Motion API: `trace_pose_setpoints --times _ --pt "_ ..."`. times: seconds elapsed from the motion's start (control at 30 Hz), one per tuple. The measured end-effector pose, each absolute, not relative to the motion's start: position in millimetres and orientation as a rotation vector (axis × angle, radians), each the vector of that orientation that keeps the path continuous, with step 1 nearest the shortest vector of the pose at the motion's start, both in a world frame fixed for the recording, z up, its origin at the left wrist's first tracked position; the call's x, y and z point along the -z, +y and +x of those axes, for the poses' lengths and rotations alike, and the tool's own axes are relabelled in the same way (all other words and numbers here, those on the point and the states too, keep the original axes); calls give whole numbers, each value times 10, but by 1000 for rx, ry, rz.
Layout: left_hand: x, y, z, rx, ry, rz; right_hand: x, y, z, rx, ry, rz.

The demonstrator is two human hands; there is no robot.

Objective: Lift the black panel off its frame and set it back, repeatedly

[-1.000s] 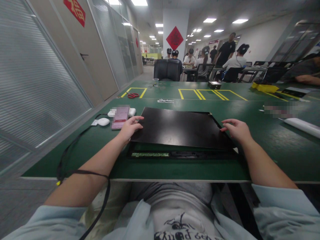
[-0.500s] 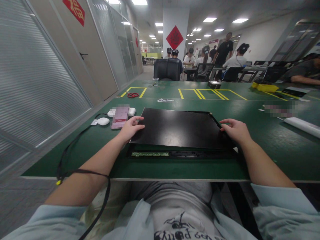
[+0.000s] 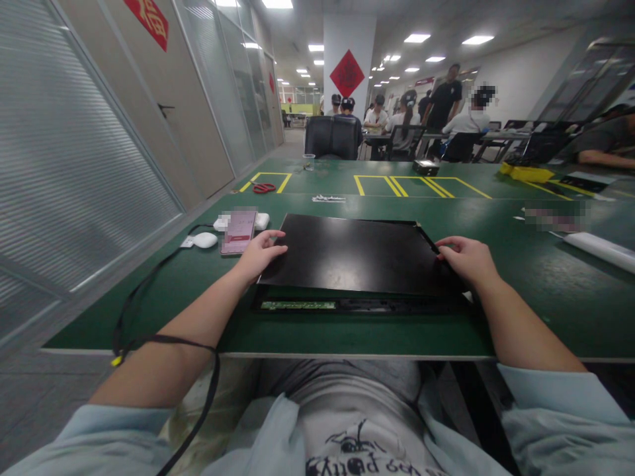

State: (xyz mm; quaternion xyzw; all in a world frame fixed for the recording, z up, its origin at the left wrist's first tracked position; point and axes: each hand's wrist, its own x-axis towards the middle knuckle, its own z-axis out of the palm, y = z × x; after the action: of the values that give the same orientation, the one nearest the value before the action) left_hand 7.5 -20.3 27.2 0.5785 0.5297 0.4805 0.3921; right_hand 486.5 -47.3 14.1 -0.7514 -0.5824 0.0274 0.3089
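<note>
1. Closest in, a black cable (image 3: 143, 294) loops over the left arm. It runs up the near left part of the green desk (image 3: 89, 324).
2. Next comes a dark frame (image 3: 397, 307) lying flat on the desk. A thin green strip (image 3: 297, 306) shows along its near edge.
3. The left grip (image 3: 258, 254) is closed on the left edge of the black panel (image 3: 357, 254), with its fingers lying on top. From this grip the panel is at 3 o'clock, touching it.
4. The right grip (image 3: 466, 259) is curled shut on the panel's right edge. From this grip the panel is at 9 o'clock, touching it.
5. The panel is wide and flat and sits between the two grips, on top of the frame. Its near edge is lifted a little off the frame.
6. A phone (image 3: 239, 231) with a lit screen lies at 11 o'clock from the left grip, just beside it. A white round gadget (image 3: 205, 240) lies at 9 o'clock from the phone.
7. A white roll (image 3: 600, 248) lies at 3 o'clock from the right grip, well apart.
8. Farther back, red scissors (image 3: 264, 188) lie at 12 o'clock from the phone, by yellow lines. A clear cup (image 3: 309, 162) stands behind them.
9. A yellow tray (image 3: 526, 173) sits at 1 o'clock from the right grip.
10. Farthest away are a black chair (image 3: 332, 137) and people at other desks.
</note>
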Motion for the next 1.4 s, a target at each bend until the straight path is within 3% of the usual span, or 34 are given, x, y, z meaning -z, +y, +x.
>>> trace_pose_setpoints --times 1.4 --pt "-230 -191 48 -1175 1348 1500 -150 -501 4831 29 -1614 -2064"
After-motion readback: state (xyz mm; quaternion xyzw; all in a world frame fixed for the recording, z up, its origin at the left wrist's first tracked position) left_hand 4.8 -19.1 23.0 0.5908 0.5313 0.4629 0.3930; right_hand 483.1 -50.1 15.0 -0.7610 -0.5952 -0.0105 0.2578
